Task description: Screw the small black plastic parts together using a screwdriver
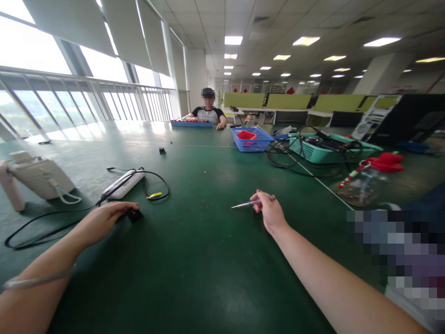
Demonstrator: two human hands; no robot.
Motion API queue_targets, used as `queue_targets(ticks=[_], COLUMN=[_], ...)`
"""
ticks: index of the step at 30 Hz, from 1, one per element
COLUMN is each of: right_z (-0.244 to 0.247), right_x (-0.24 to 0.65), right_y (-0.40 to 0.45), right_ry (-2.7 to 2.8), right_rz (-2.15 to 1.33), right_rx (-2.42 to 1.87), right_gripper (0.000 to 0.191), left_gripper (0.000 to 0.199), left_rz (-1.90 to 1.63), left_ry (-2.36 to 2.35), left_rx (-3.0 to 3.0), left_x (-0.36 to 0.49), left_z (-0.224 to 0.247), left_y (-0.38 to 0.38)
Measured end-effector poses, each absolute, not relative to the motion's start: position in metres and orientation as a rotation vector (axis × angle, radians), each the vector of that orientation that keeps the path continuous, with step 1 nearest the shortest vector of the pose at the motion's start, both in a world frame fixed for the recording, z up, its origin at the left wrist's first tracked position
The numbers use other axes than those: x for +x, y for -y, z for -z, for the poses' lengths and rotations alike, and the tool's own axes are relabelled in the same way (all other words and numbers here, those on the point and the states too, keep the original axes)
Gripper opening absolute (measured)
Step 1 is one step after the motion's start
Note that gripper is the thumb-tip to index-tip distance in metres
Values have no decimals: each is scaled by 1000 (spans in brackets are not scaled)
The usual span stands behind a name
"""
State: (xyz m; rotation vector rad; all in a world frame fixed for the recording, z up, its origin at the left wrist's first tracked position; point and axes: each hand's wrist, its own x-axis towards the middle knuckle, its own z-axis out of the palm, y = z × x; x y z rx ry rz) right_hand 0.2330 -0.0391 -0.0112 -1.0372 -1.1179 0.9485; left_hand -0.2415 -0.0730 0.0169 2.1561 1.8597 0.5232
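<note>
Over the left part of the green table, my left hand (104, 218) is closed on a small black block (135, 215); part of the block is hidden under my fingers. To the right, my right hand (269, 211) grips a slim silver pen-like tool (245, 204) just above the table. Its thin tip points left, towards the black block, with a wide gap between them. Just beyond my left hand lies a white power bank-like bar (123, 184) with a black cable (163, 178) looped across it. Another small black block (162, 150) rests farther back.
A cream bag (43, 178) sits at the left. At the back right are a blue basket (252, 144), a green basket (316, 154) full of cables, and a jar with a red lid (365, 185). A person (208, 113) sits at the far end behind a blue tray (192, 124).
</note>
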Motion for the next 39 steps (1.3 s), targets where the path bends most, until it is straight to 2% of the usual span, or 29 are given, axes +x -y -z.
queue_targets(ticks=[7,12,17,20,23,27,30,35,39], right_z=[13,11,9,9,9,9,9,8,8], right_x=[232,232,231,231,231,231,231,231,231], right_y=[39,41,43,43,42,42,42,43,43], right_ry=[1129,1138,1154,1157,1158,1165,1177,1182,1181], right_rz=[-934,-938,-945,-944,-940,-933,-934,-924,-926], right_rx=[-1035,-1041,-1050,-1052,-1054,-1060,-1066,-1068,-1070], right_gripper=[36,36,37,37,37,38,37,38,38], left_gripper=[44,46,52,55,58,59,56,63,69], left_rz=[-483,-386,-296,-325,-189,-13,-84,-488,-457], left_ry=[-1853,-1864,-1994,-2231,-2423,-2415,-2461,-2430,-2251], left_rx=[2254,2264,2336,2258,2098,2102,2072,2102,2273], left_x=[-240,-236,-230,-233,-242,-251,-248,-230,-221], left_z=[-18,-20,-25,-27,-23,-14,-15,-30,-33], left_y=[72,72,75,76,75,71,71,84,89])
